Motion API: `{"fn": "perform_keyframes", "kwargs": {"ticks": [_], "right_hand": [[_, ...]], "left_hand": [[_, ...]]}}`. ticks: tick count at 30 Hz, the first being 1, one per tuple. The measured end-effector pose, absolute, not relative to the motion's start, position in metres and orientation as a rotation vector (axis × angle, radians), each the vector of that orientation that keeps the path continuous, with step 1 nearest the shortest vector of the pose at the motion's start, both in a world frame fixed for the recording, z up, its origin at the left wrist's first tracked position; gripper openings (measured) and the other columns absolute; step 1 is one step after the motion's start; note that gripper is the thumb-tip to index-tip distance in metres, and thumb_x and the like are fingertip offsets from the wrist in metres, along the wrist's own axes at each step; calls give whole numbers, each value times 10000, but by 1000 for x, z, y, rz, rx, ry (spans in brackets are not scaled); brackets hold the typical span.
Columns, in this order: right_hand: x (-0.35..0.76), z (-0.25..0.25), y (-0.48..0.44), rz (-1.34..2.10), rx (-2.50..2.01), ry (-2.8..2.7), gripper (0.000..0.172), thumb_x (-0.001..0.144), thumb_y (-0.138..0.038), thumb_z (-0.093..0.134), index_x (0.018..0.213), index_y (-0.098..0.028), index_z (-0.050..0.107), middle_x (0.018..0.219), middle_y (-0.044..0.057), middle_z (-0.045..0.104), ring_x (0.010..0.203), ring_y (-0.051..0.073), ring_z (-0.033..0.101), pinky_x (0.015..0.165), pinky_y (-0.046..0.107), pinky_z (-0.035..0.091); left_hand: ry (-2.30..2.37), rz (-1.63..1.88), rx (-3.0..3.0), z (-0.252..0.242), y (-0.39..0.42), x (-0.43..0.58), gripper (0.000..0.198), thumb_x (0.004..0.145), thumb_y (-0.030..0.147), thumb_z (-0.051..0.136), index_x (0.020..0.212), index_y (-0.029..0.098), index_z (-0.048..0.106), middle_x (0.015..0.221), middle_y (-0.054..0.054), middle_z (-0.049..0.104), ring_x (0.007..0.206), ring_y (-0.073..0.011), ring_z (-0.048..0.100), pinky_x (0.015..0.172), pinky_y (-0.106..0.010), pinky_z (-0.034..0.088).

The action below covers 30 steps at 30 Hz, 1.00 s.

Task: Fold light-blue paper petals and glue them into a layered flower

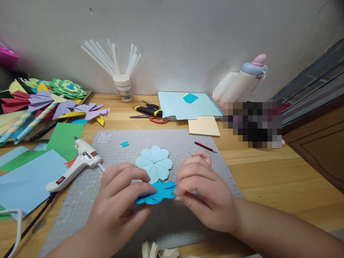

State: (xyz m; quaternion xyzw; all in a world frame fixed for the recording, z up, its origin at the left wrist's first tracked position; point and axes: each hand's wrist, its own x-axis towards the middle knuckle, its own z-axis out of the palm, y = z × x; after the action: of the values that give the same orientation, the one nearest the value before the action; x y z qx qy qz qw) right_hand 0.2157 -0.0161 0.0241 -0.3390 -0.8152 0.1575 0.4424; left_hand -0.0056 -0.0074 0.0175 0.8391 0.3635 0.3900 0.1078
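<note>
A bright blue folded paper piece (162, 191) is held between both hands above the grey cutting mat (209, 222). My left hand (123, 195) is closed on its left part, fingers on top and thumb below. At its right edge, the fingertips of my right hand (202, 190) pinch the paper. Just behind it a light blue paper flower (154, 161) with rounded petals lies flat on the mat. A small blue paper scrap (124, 144) lies further back, and a dark red pencil (205, 147) rests at the mat's right side.
A white glue gun (75, 166) lies left, near blue and green paper sheets. Paper flowers (67, 88) fill the back left. Behind the mat are stacked cups (123, 87) with strips, scissors (147, 117), light blue sheets (177, 105) and a bottle (239, 82). Pale strips (158, 251) lie at the front.
</note>
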Motion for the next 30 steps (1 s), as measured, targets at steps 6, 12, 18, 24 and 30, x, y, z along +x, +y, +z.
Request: {"fn": "perform_keyframes", "kwargs": {"ticks": [6, 12, 18, 24, 30], "right_hand": [[217, 1, -9, 740, -988, -1686, 278, 878, -247, 538, 1151, -248, 487, 1077, 71, 560, 1060, 230, 521, 923, 421, 408], [207, 1, -13, 648, -1044, -1782, 435, 830, -250, 602, 1220, -250, 409, 1155, 84, 514, 1106, 243, 492, 958, 449, 397], [189, 23, -22, 165, -1123, -2082, 504, 796, -270, 643, 1234, -221, 398, 1238, 123, 492, 1144, 278, 466, 972, 513, 296], [172, 27, -21, 89, -1321, -2138, 291, 832, -330, 603, 1091, -231, 516, 1216, 104, 534, 1146, 272, 474, 1010, 518, 229], [165, 27, -16, 33, -1386, -2186, 416, 811, -372, 605, 1192, -234, 511, 1247, 100, 554, 1188, 281, 457, 1053, 527, 173]], "left_hand": [[1183, 976, 1692, 21, 1, -1, 120, 766, 311, 671, 696, 218, 701, 783, -33, 617, 745, -189, 606, 635, -280, 490], [1107, 900, 1047, 11, 0, 0, 229, 694, 400, 754, 802, 198, 751, 963, -73, 714, 786, -213, 642, 662, -286, 528], [1142, 1002, 866, 9, 0, 4, 267, 664, 370, 795, 843, 184, 725, 810, -34, 741, 755, -187, 655, 696, -258, 523], [1076, 1045, 869, 10, -1, 5, 235, 699, 369, 771, 852, 196, 727, 808, -16, 743, 758, -168, 644, 716, -235, 493], [1023, 1023, 823, 9, -1, 4, 251, 713, 364, 759, 872, 175, 713, 790, -18, 720, 764, -163, 619, 733, -244, 474]]}}
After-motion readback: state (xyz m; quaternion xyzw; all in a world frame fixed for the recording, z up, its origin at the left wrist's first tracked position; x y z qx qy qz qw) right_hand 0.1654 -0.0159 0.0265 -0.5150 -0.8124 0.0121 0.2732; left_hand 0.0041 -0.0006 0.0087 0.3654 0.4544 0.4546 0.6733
